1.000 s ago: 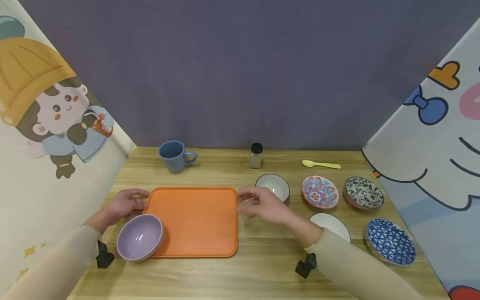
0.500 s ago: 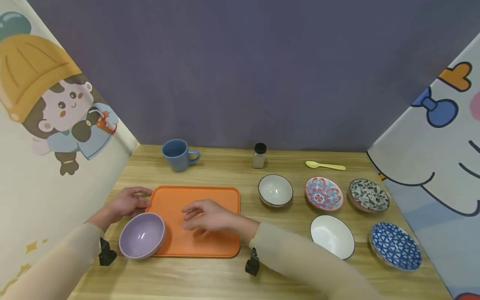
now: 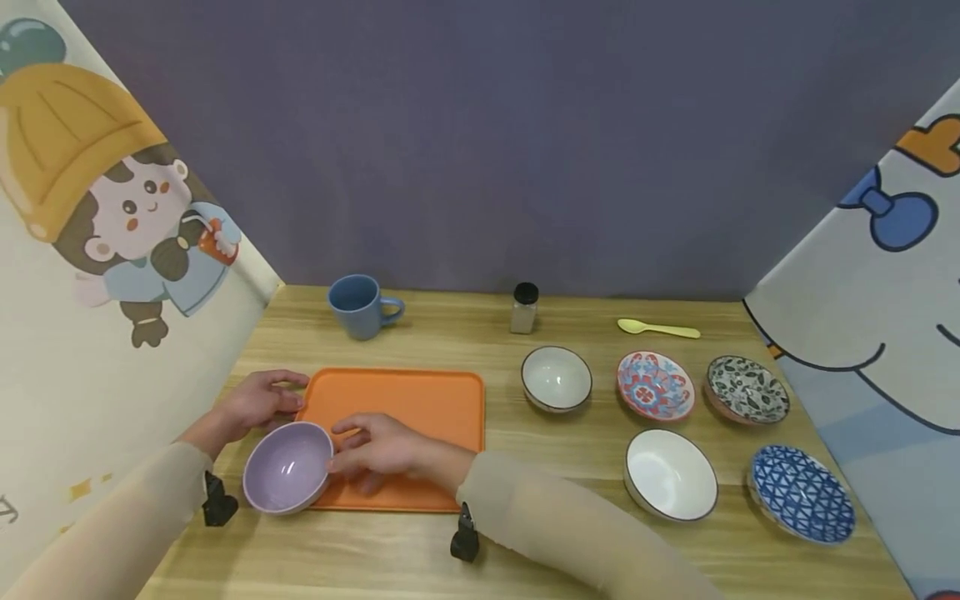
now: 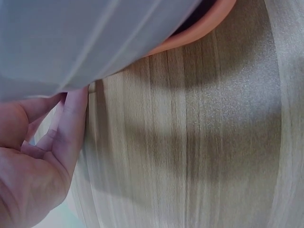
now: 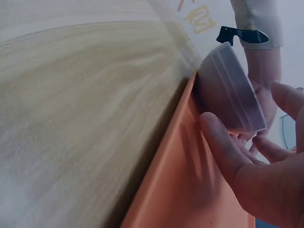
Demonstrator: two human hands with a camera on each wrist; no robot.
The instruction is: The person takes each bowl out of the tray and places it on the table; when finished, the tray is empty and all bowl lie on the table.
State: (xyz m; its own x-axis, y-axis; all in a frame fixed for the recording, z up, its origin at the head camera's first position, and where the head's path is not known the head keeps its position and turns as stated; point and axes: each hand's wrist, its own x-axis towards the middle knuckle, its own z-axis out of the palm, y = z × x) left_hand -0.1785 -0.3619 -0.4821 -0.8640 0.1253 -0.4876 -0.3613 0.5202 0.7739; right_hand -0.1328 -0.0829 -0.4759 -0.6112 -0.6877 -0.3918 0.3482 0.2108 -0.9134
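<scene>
A light purple bowl (image 3: pixel 288 468) sits at the left end of an orange tray (image 3: pixel 405 392), overlapping the tray's left edge. My left hand (image 3: pixel 262 402) is at the tray's far left corner, just behind the bowl, with its fingertips at the tray's edge. In the left wrist view the bowl (image 4: pixel 90 42) hides part of its fingers. Over the tray, my right hand (image 3: pixel 382 450) reaches toward the bowl, thumb and fingers spread right at its rim. The right wrist view has the bowl (image 5: pixel 225 92) just ahead of those parted fingers.
A blue mug (image 3: pixel 360 307), a black-capped jar (image 3: pixel 524 310) and a yellow spoon (image 3: pixel 660 328) are at the back. To the right stand two white bowls (image 3: pixel 556 380), a red-and-blue patterned dish (image 3: pixel 656 385), a leaf-patterned dish (image 3: pixel 747 390) and a blue-patterned dish (image 3: pixel 802 493).
My right hand has left the tray's right edge and moved left across the tray to the purple bowl's rim. The left hand stays by the tray's left corner.
</scene>
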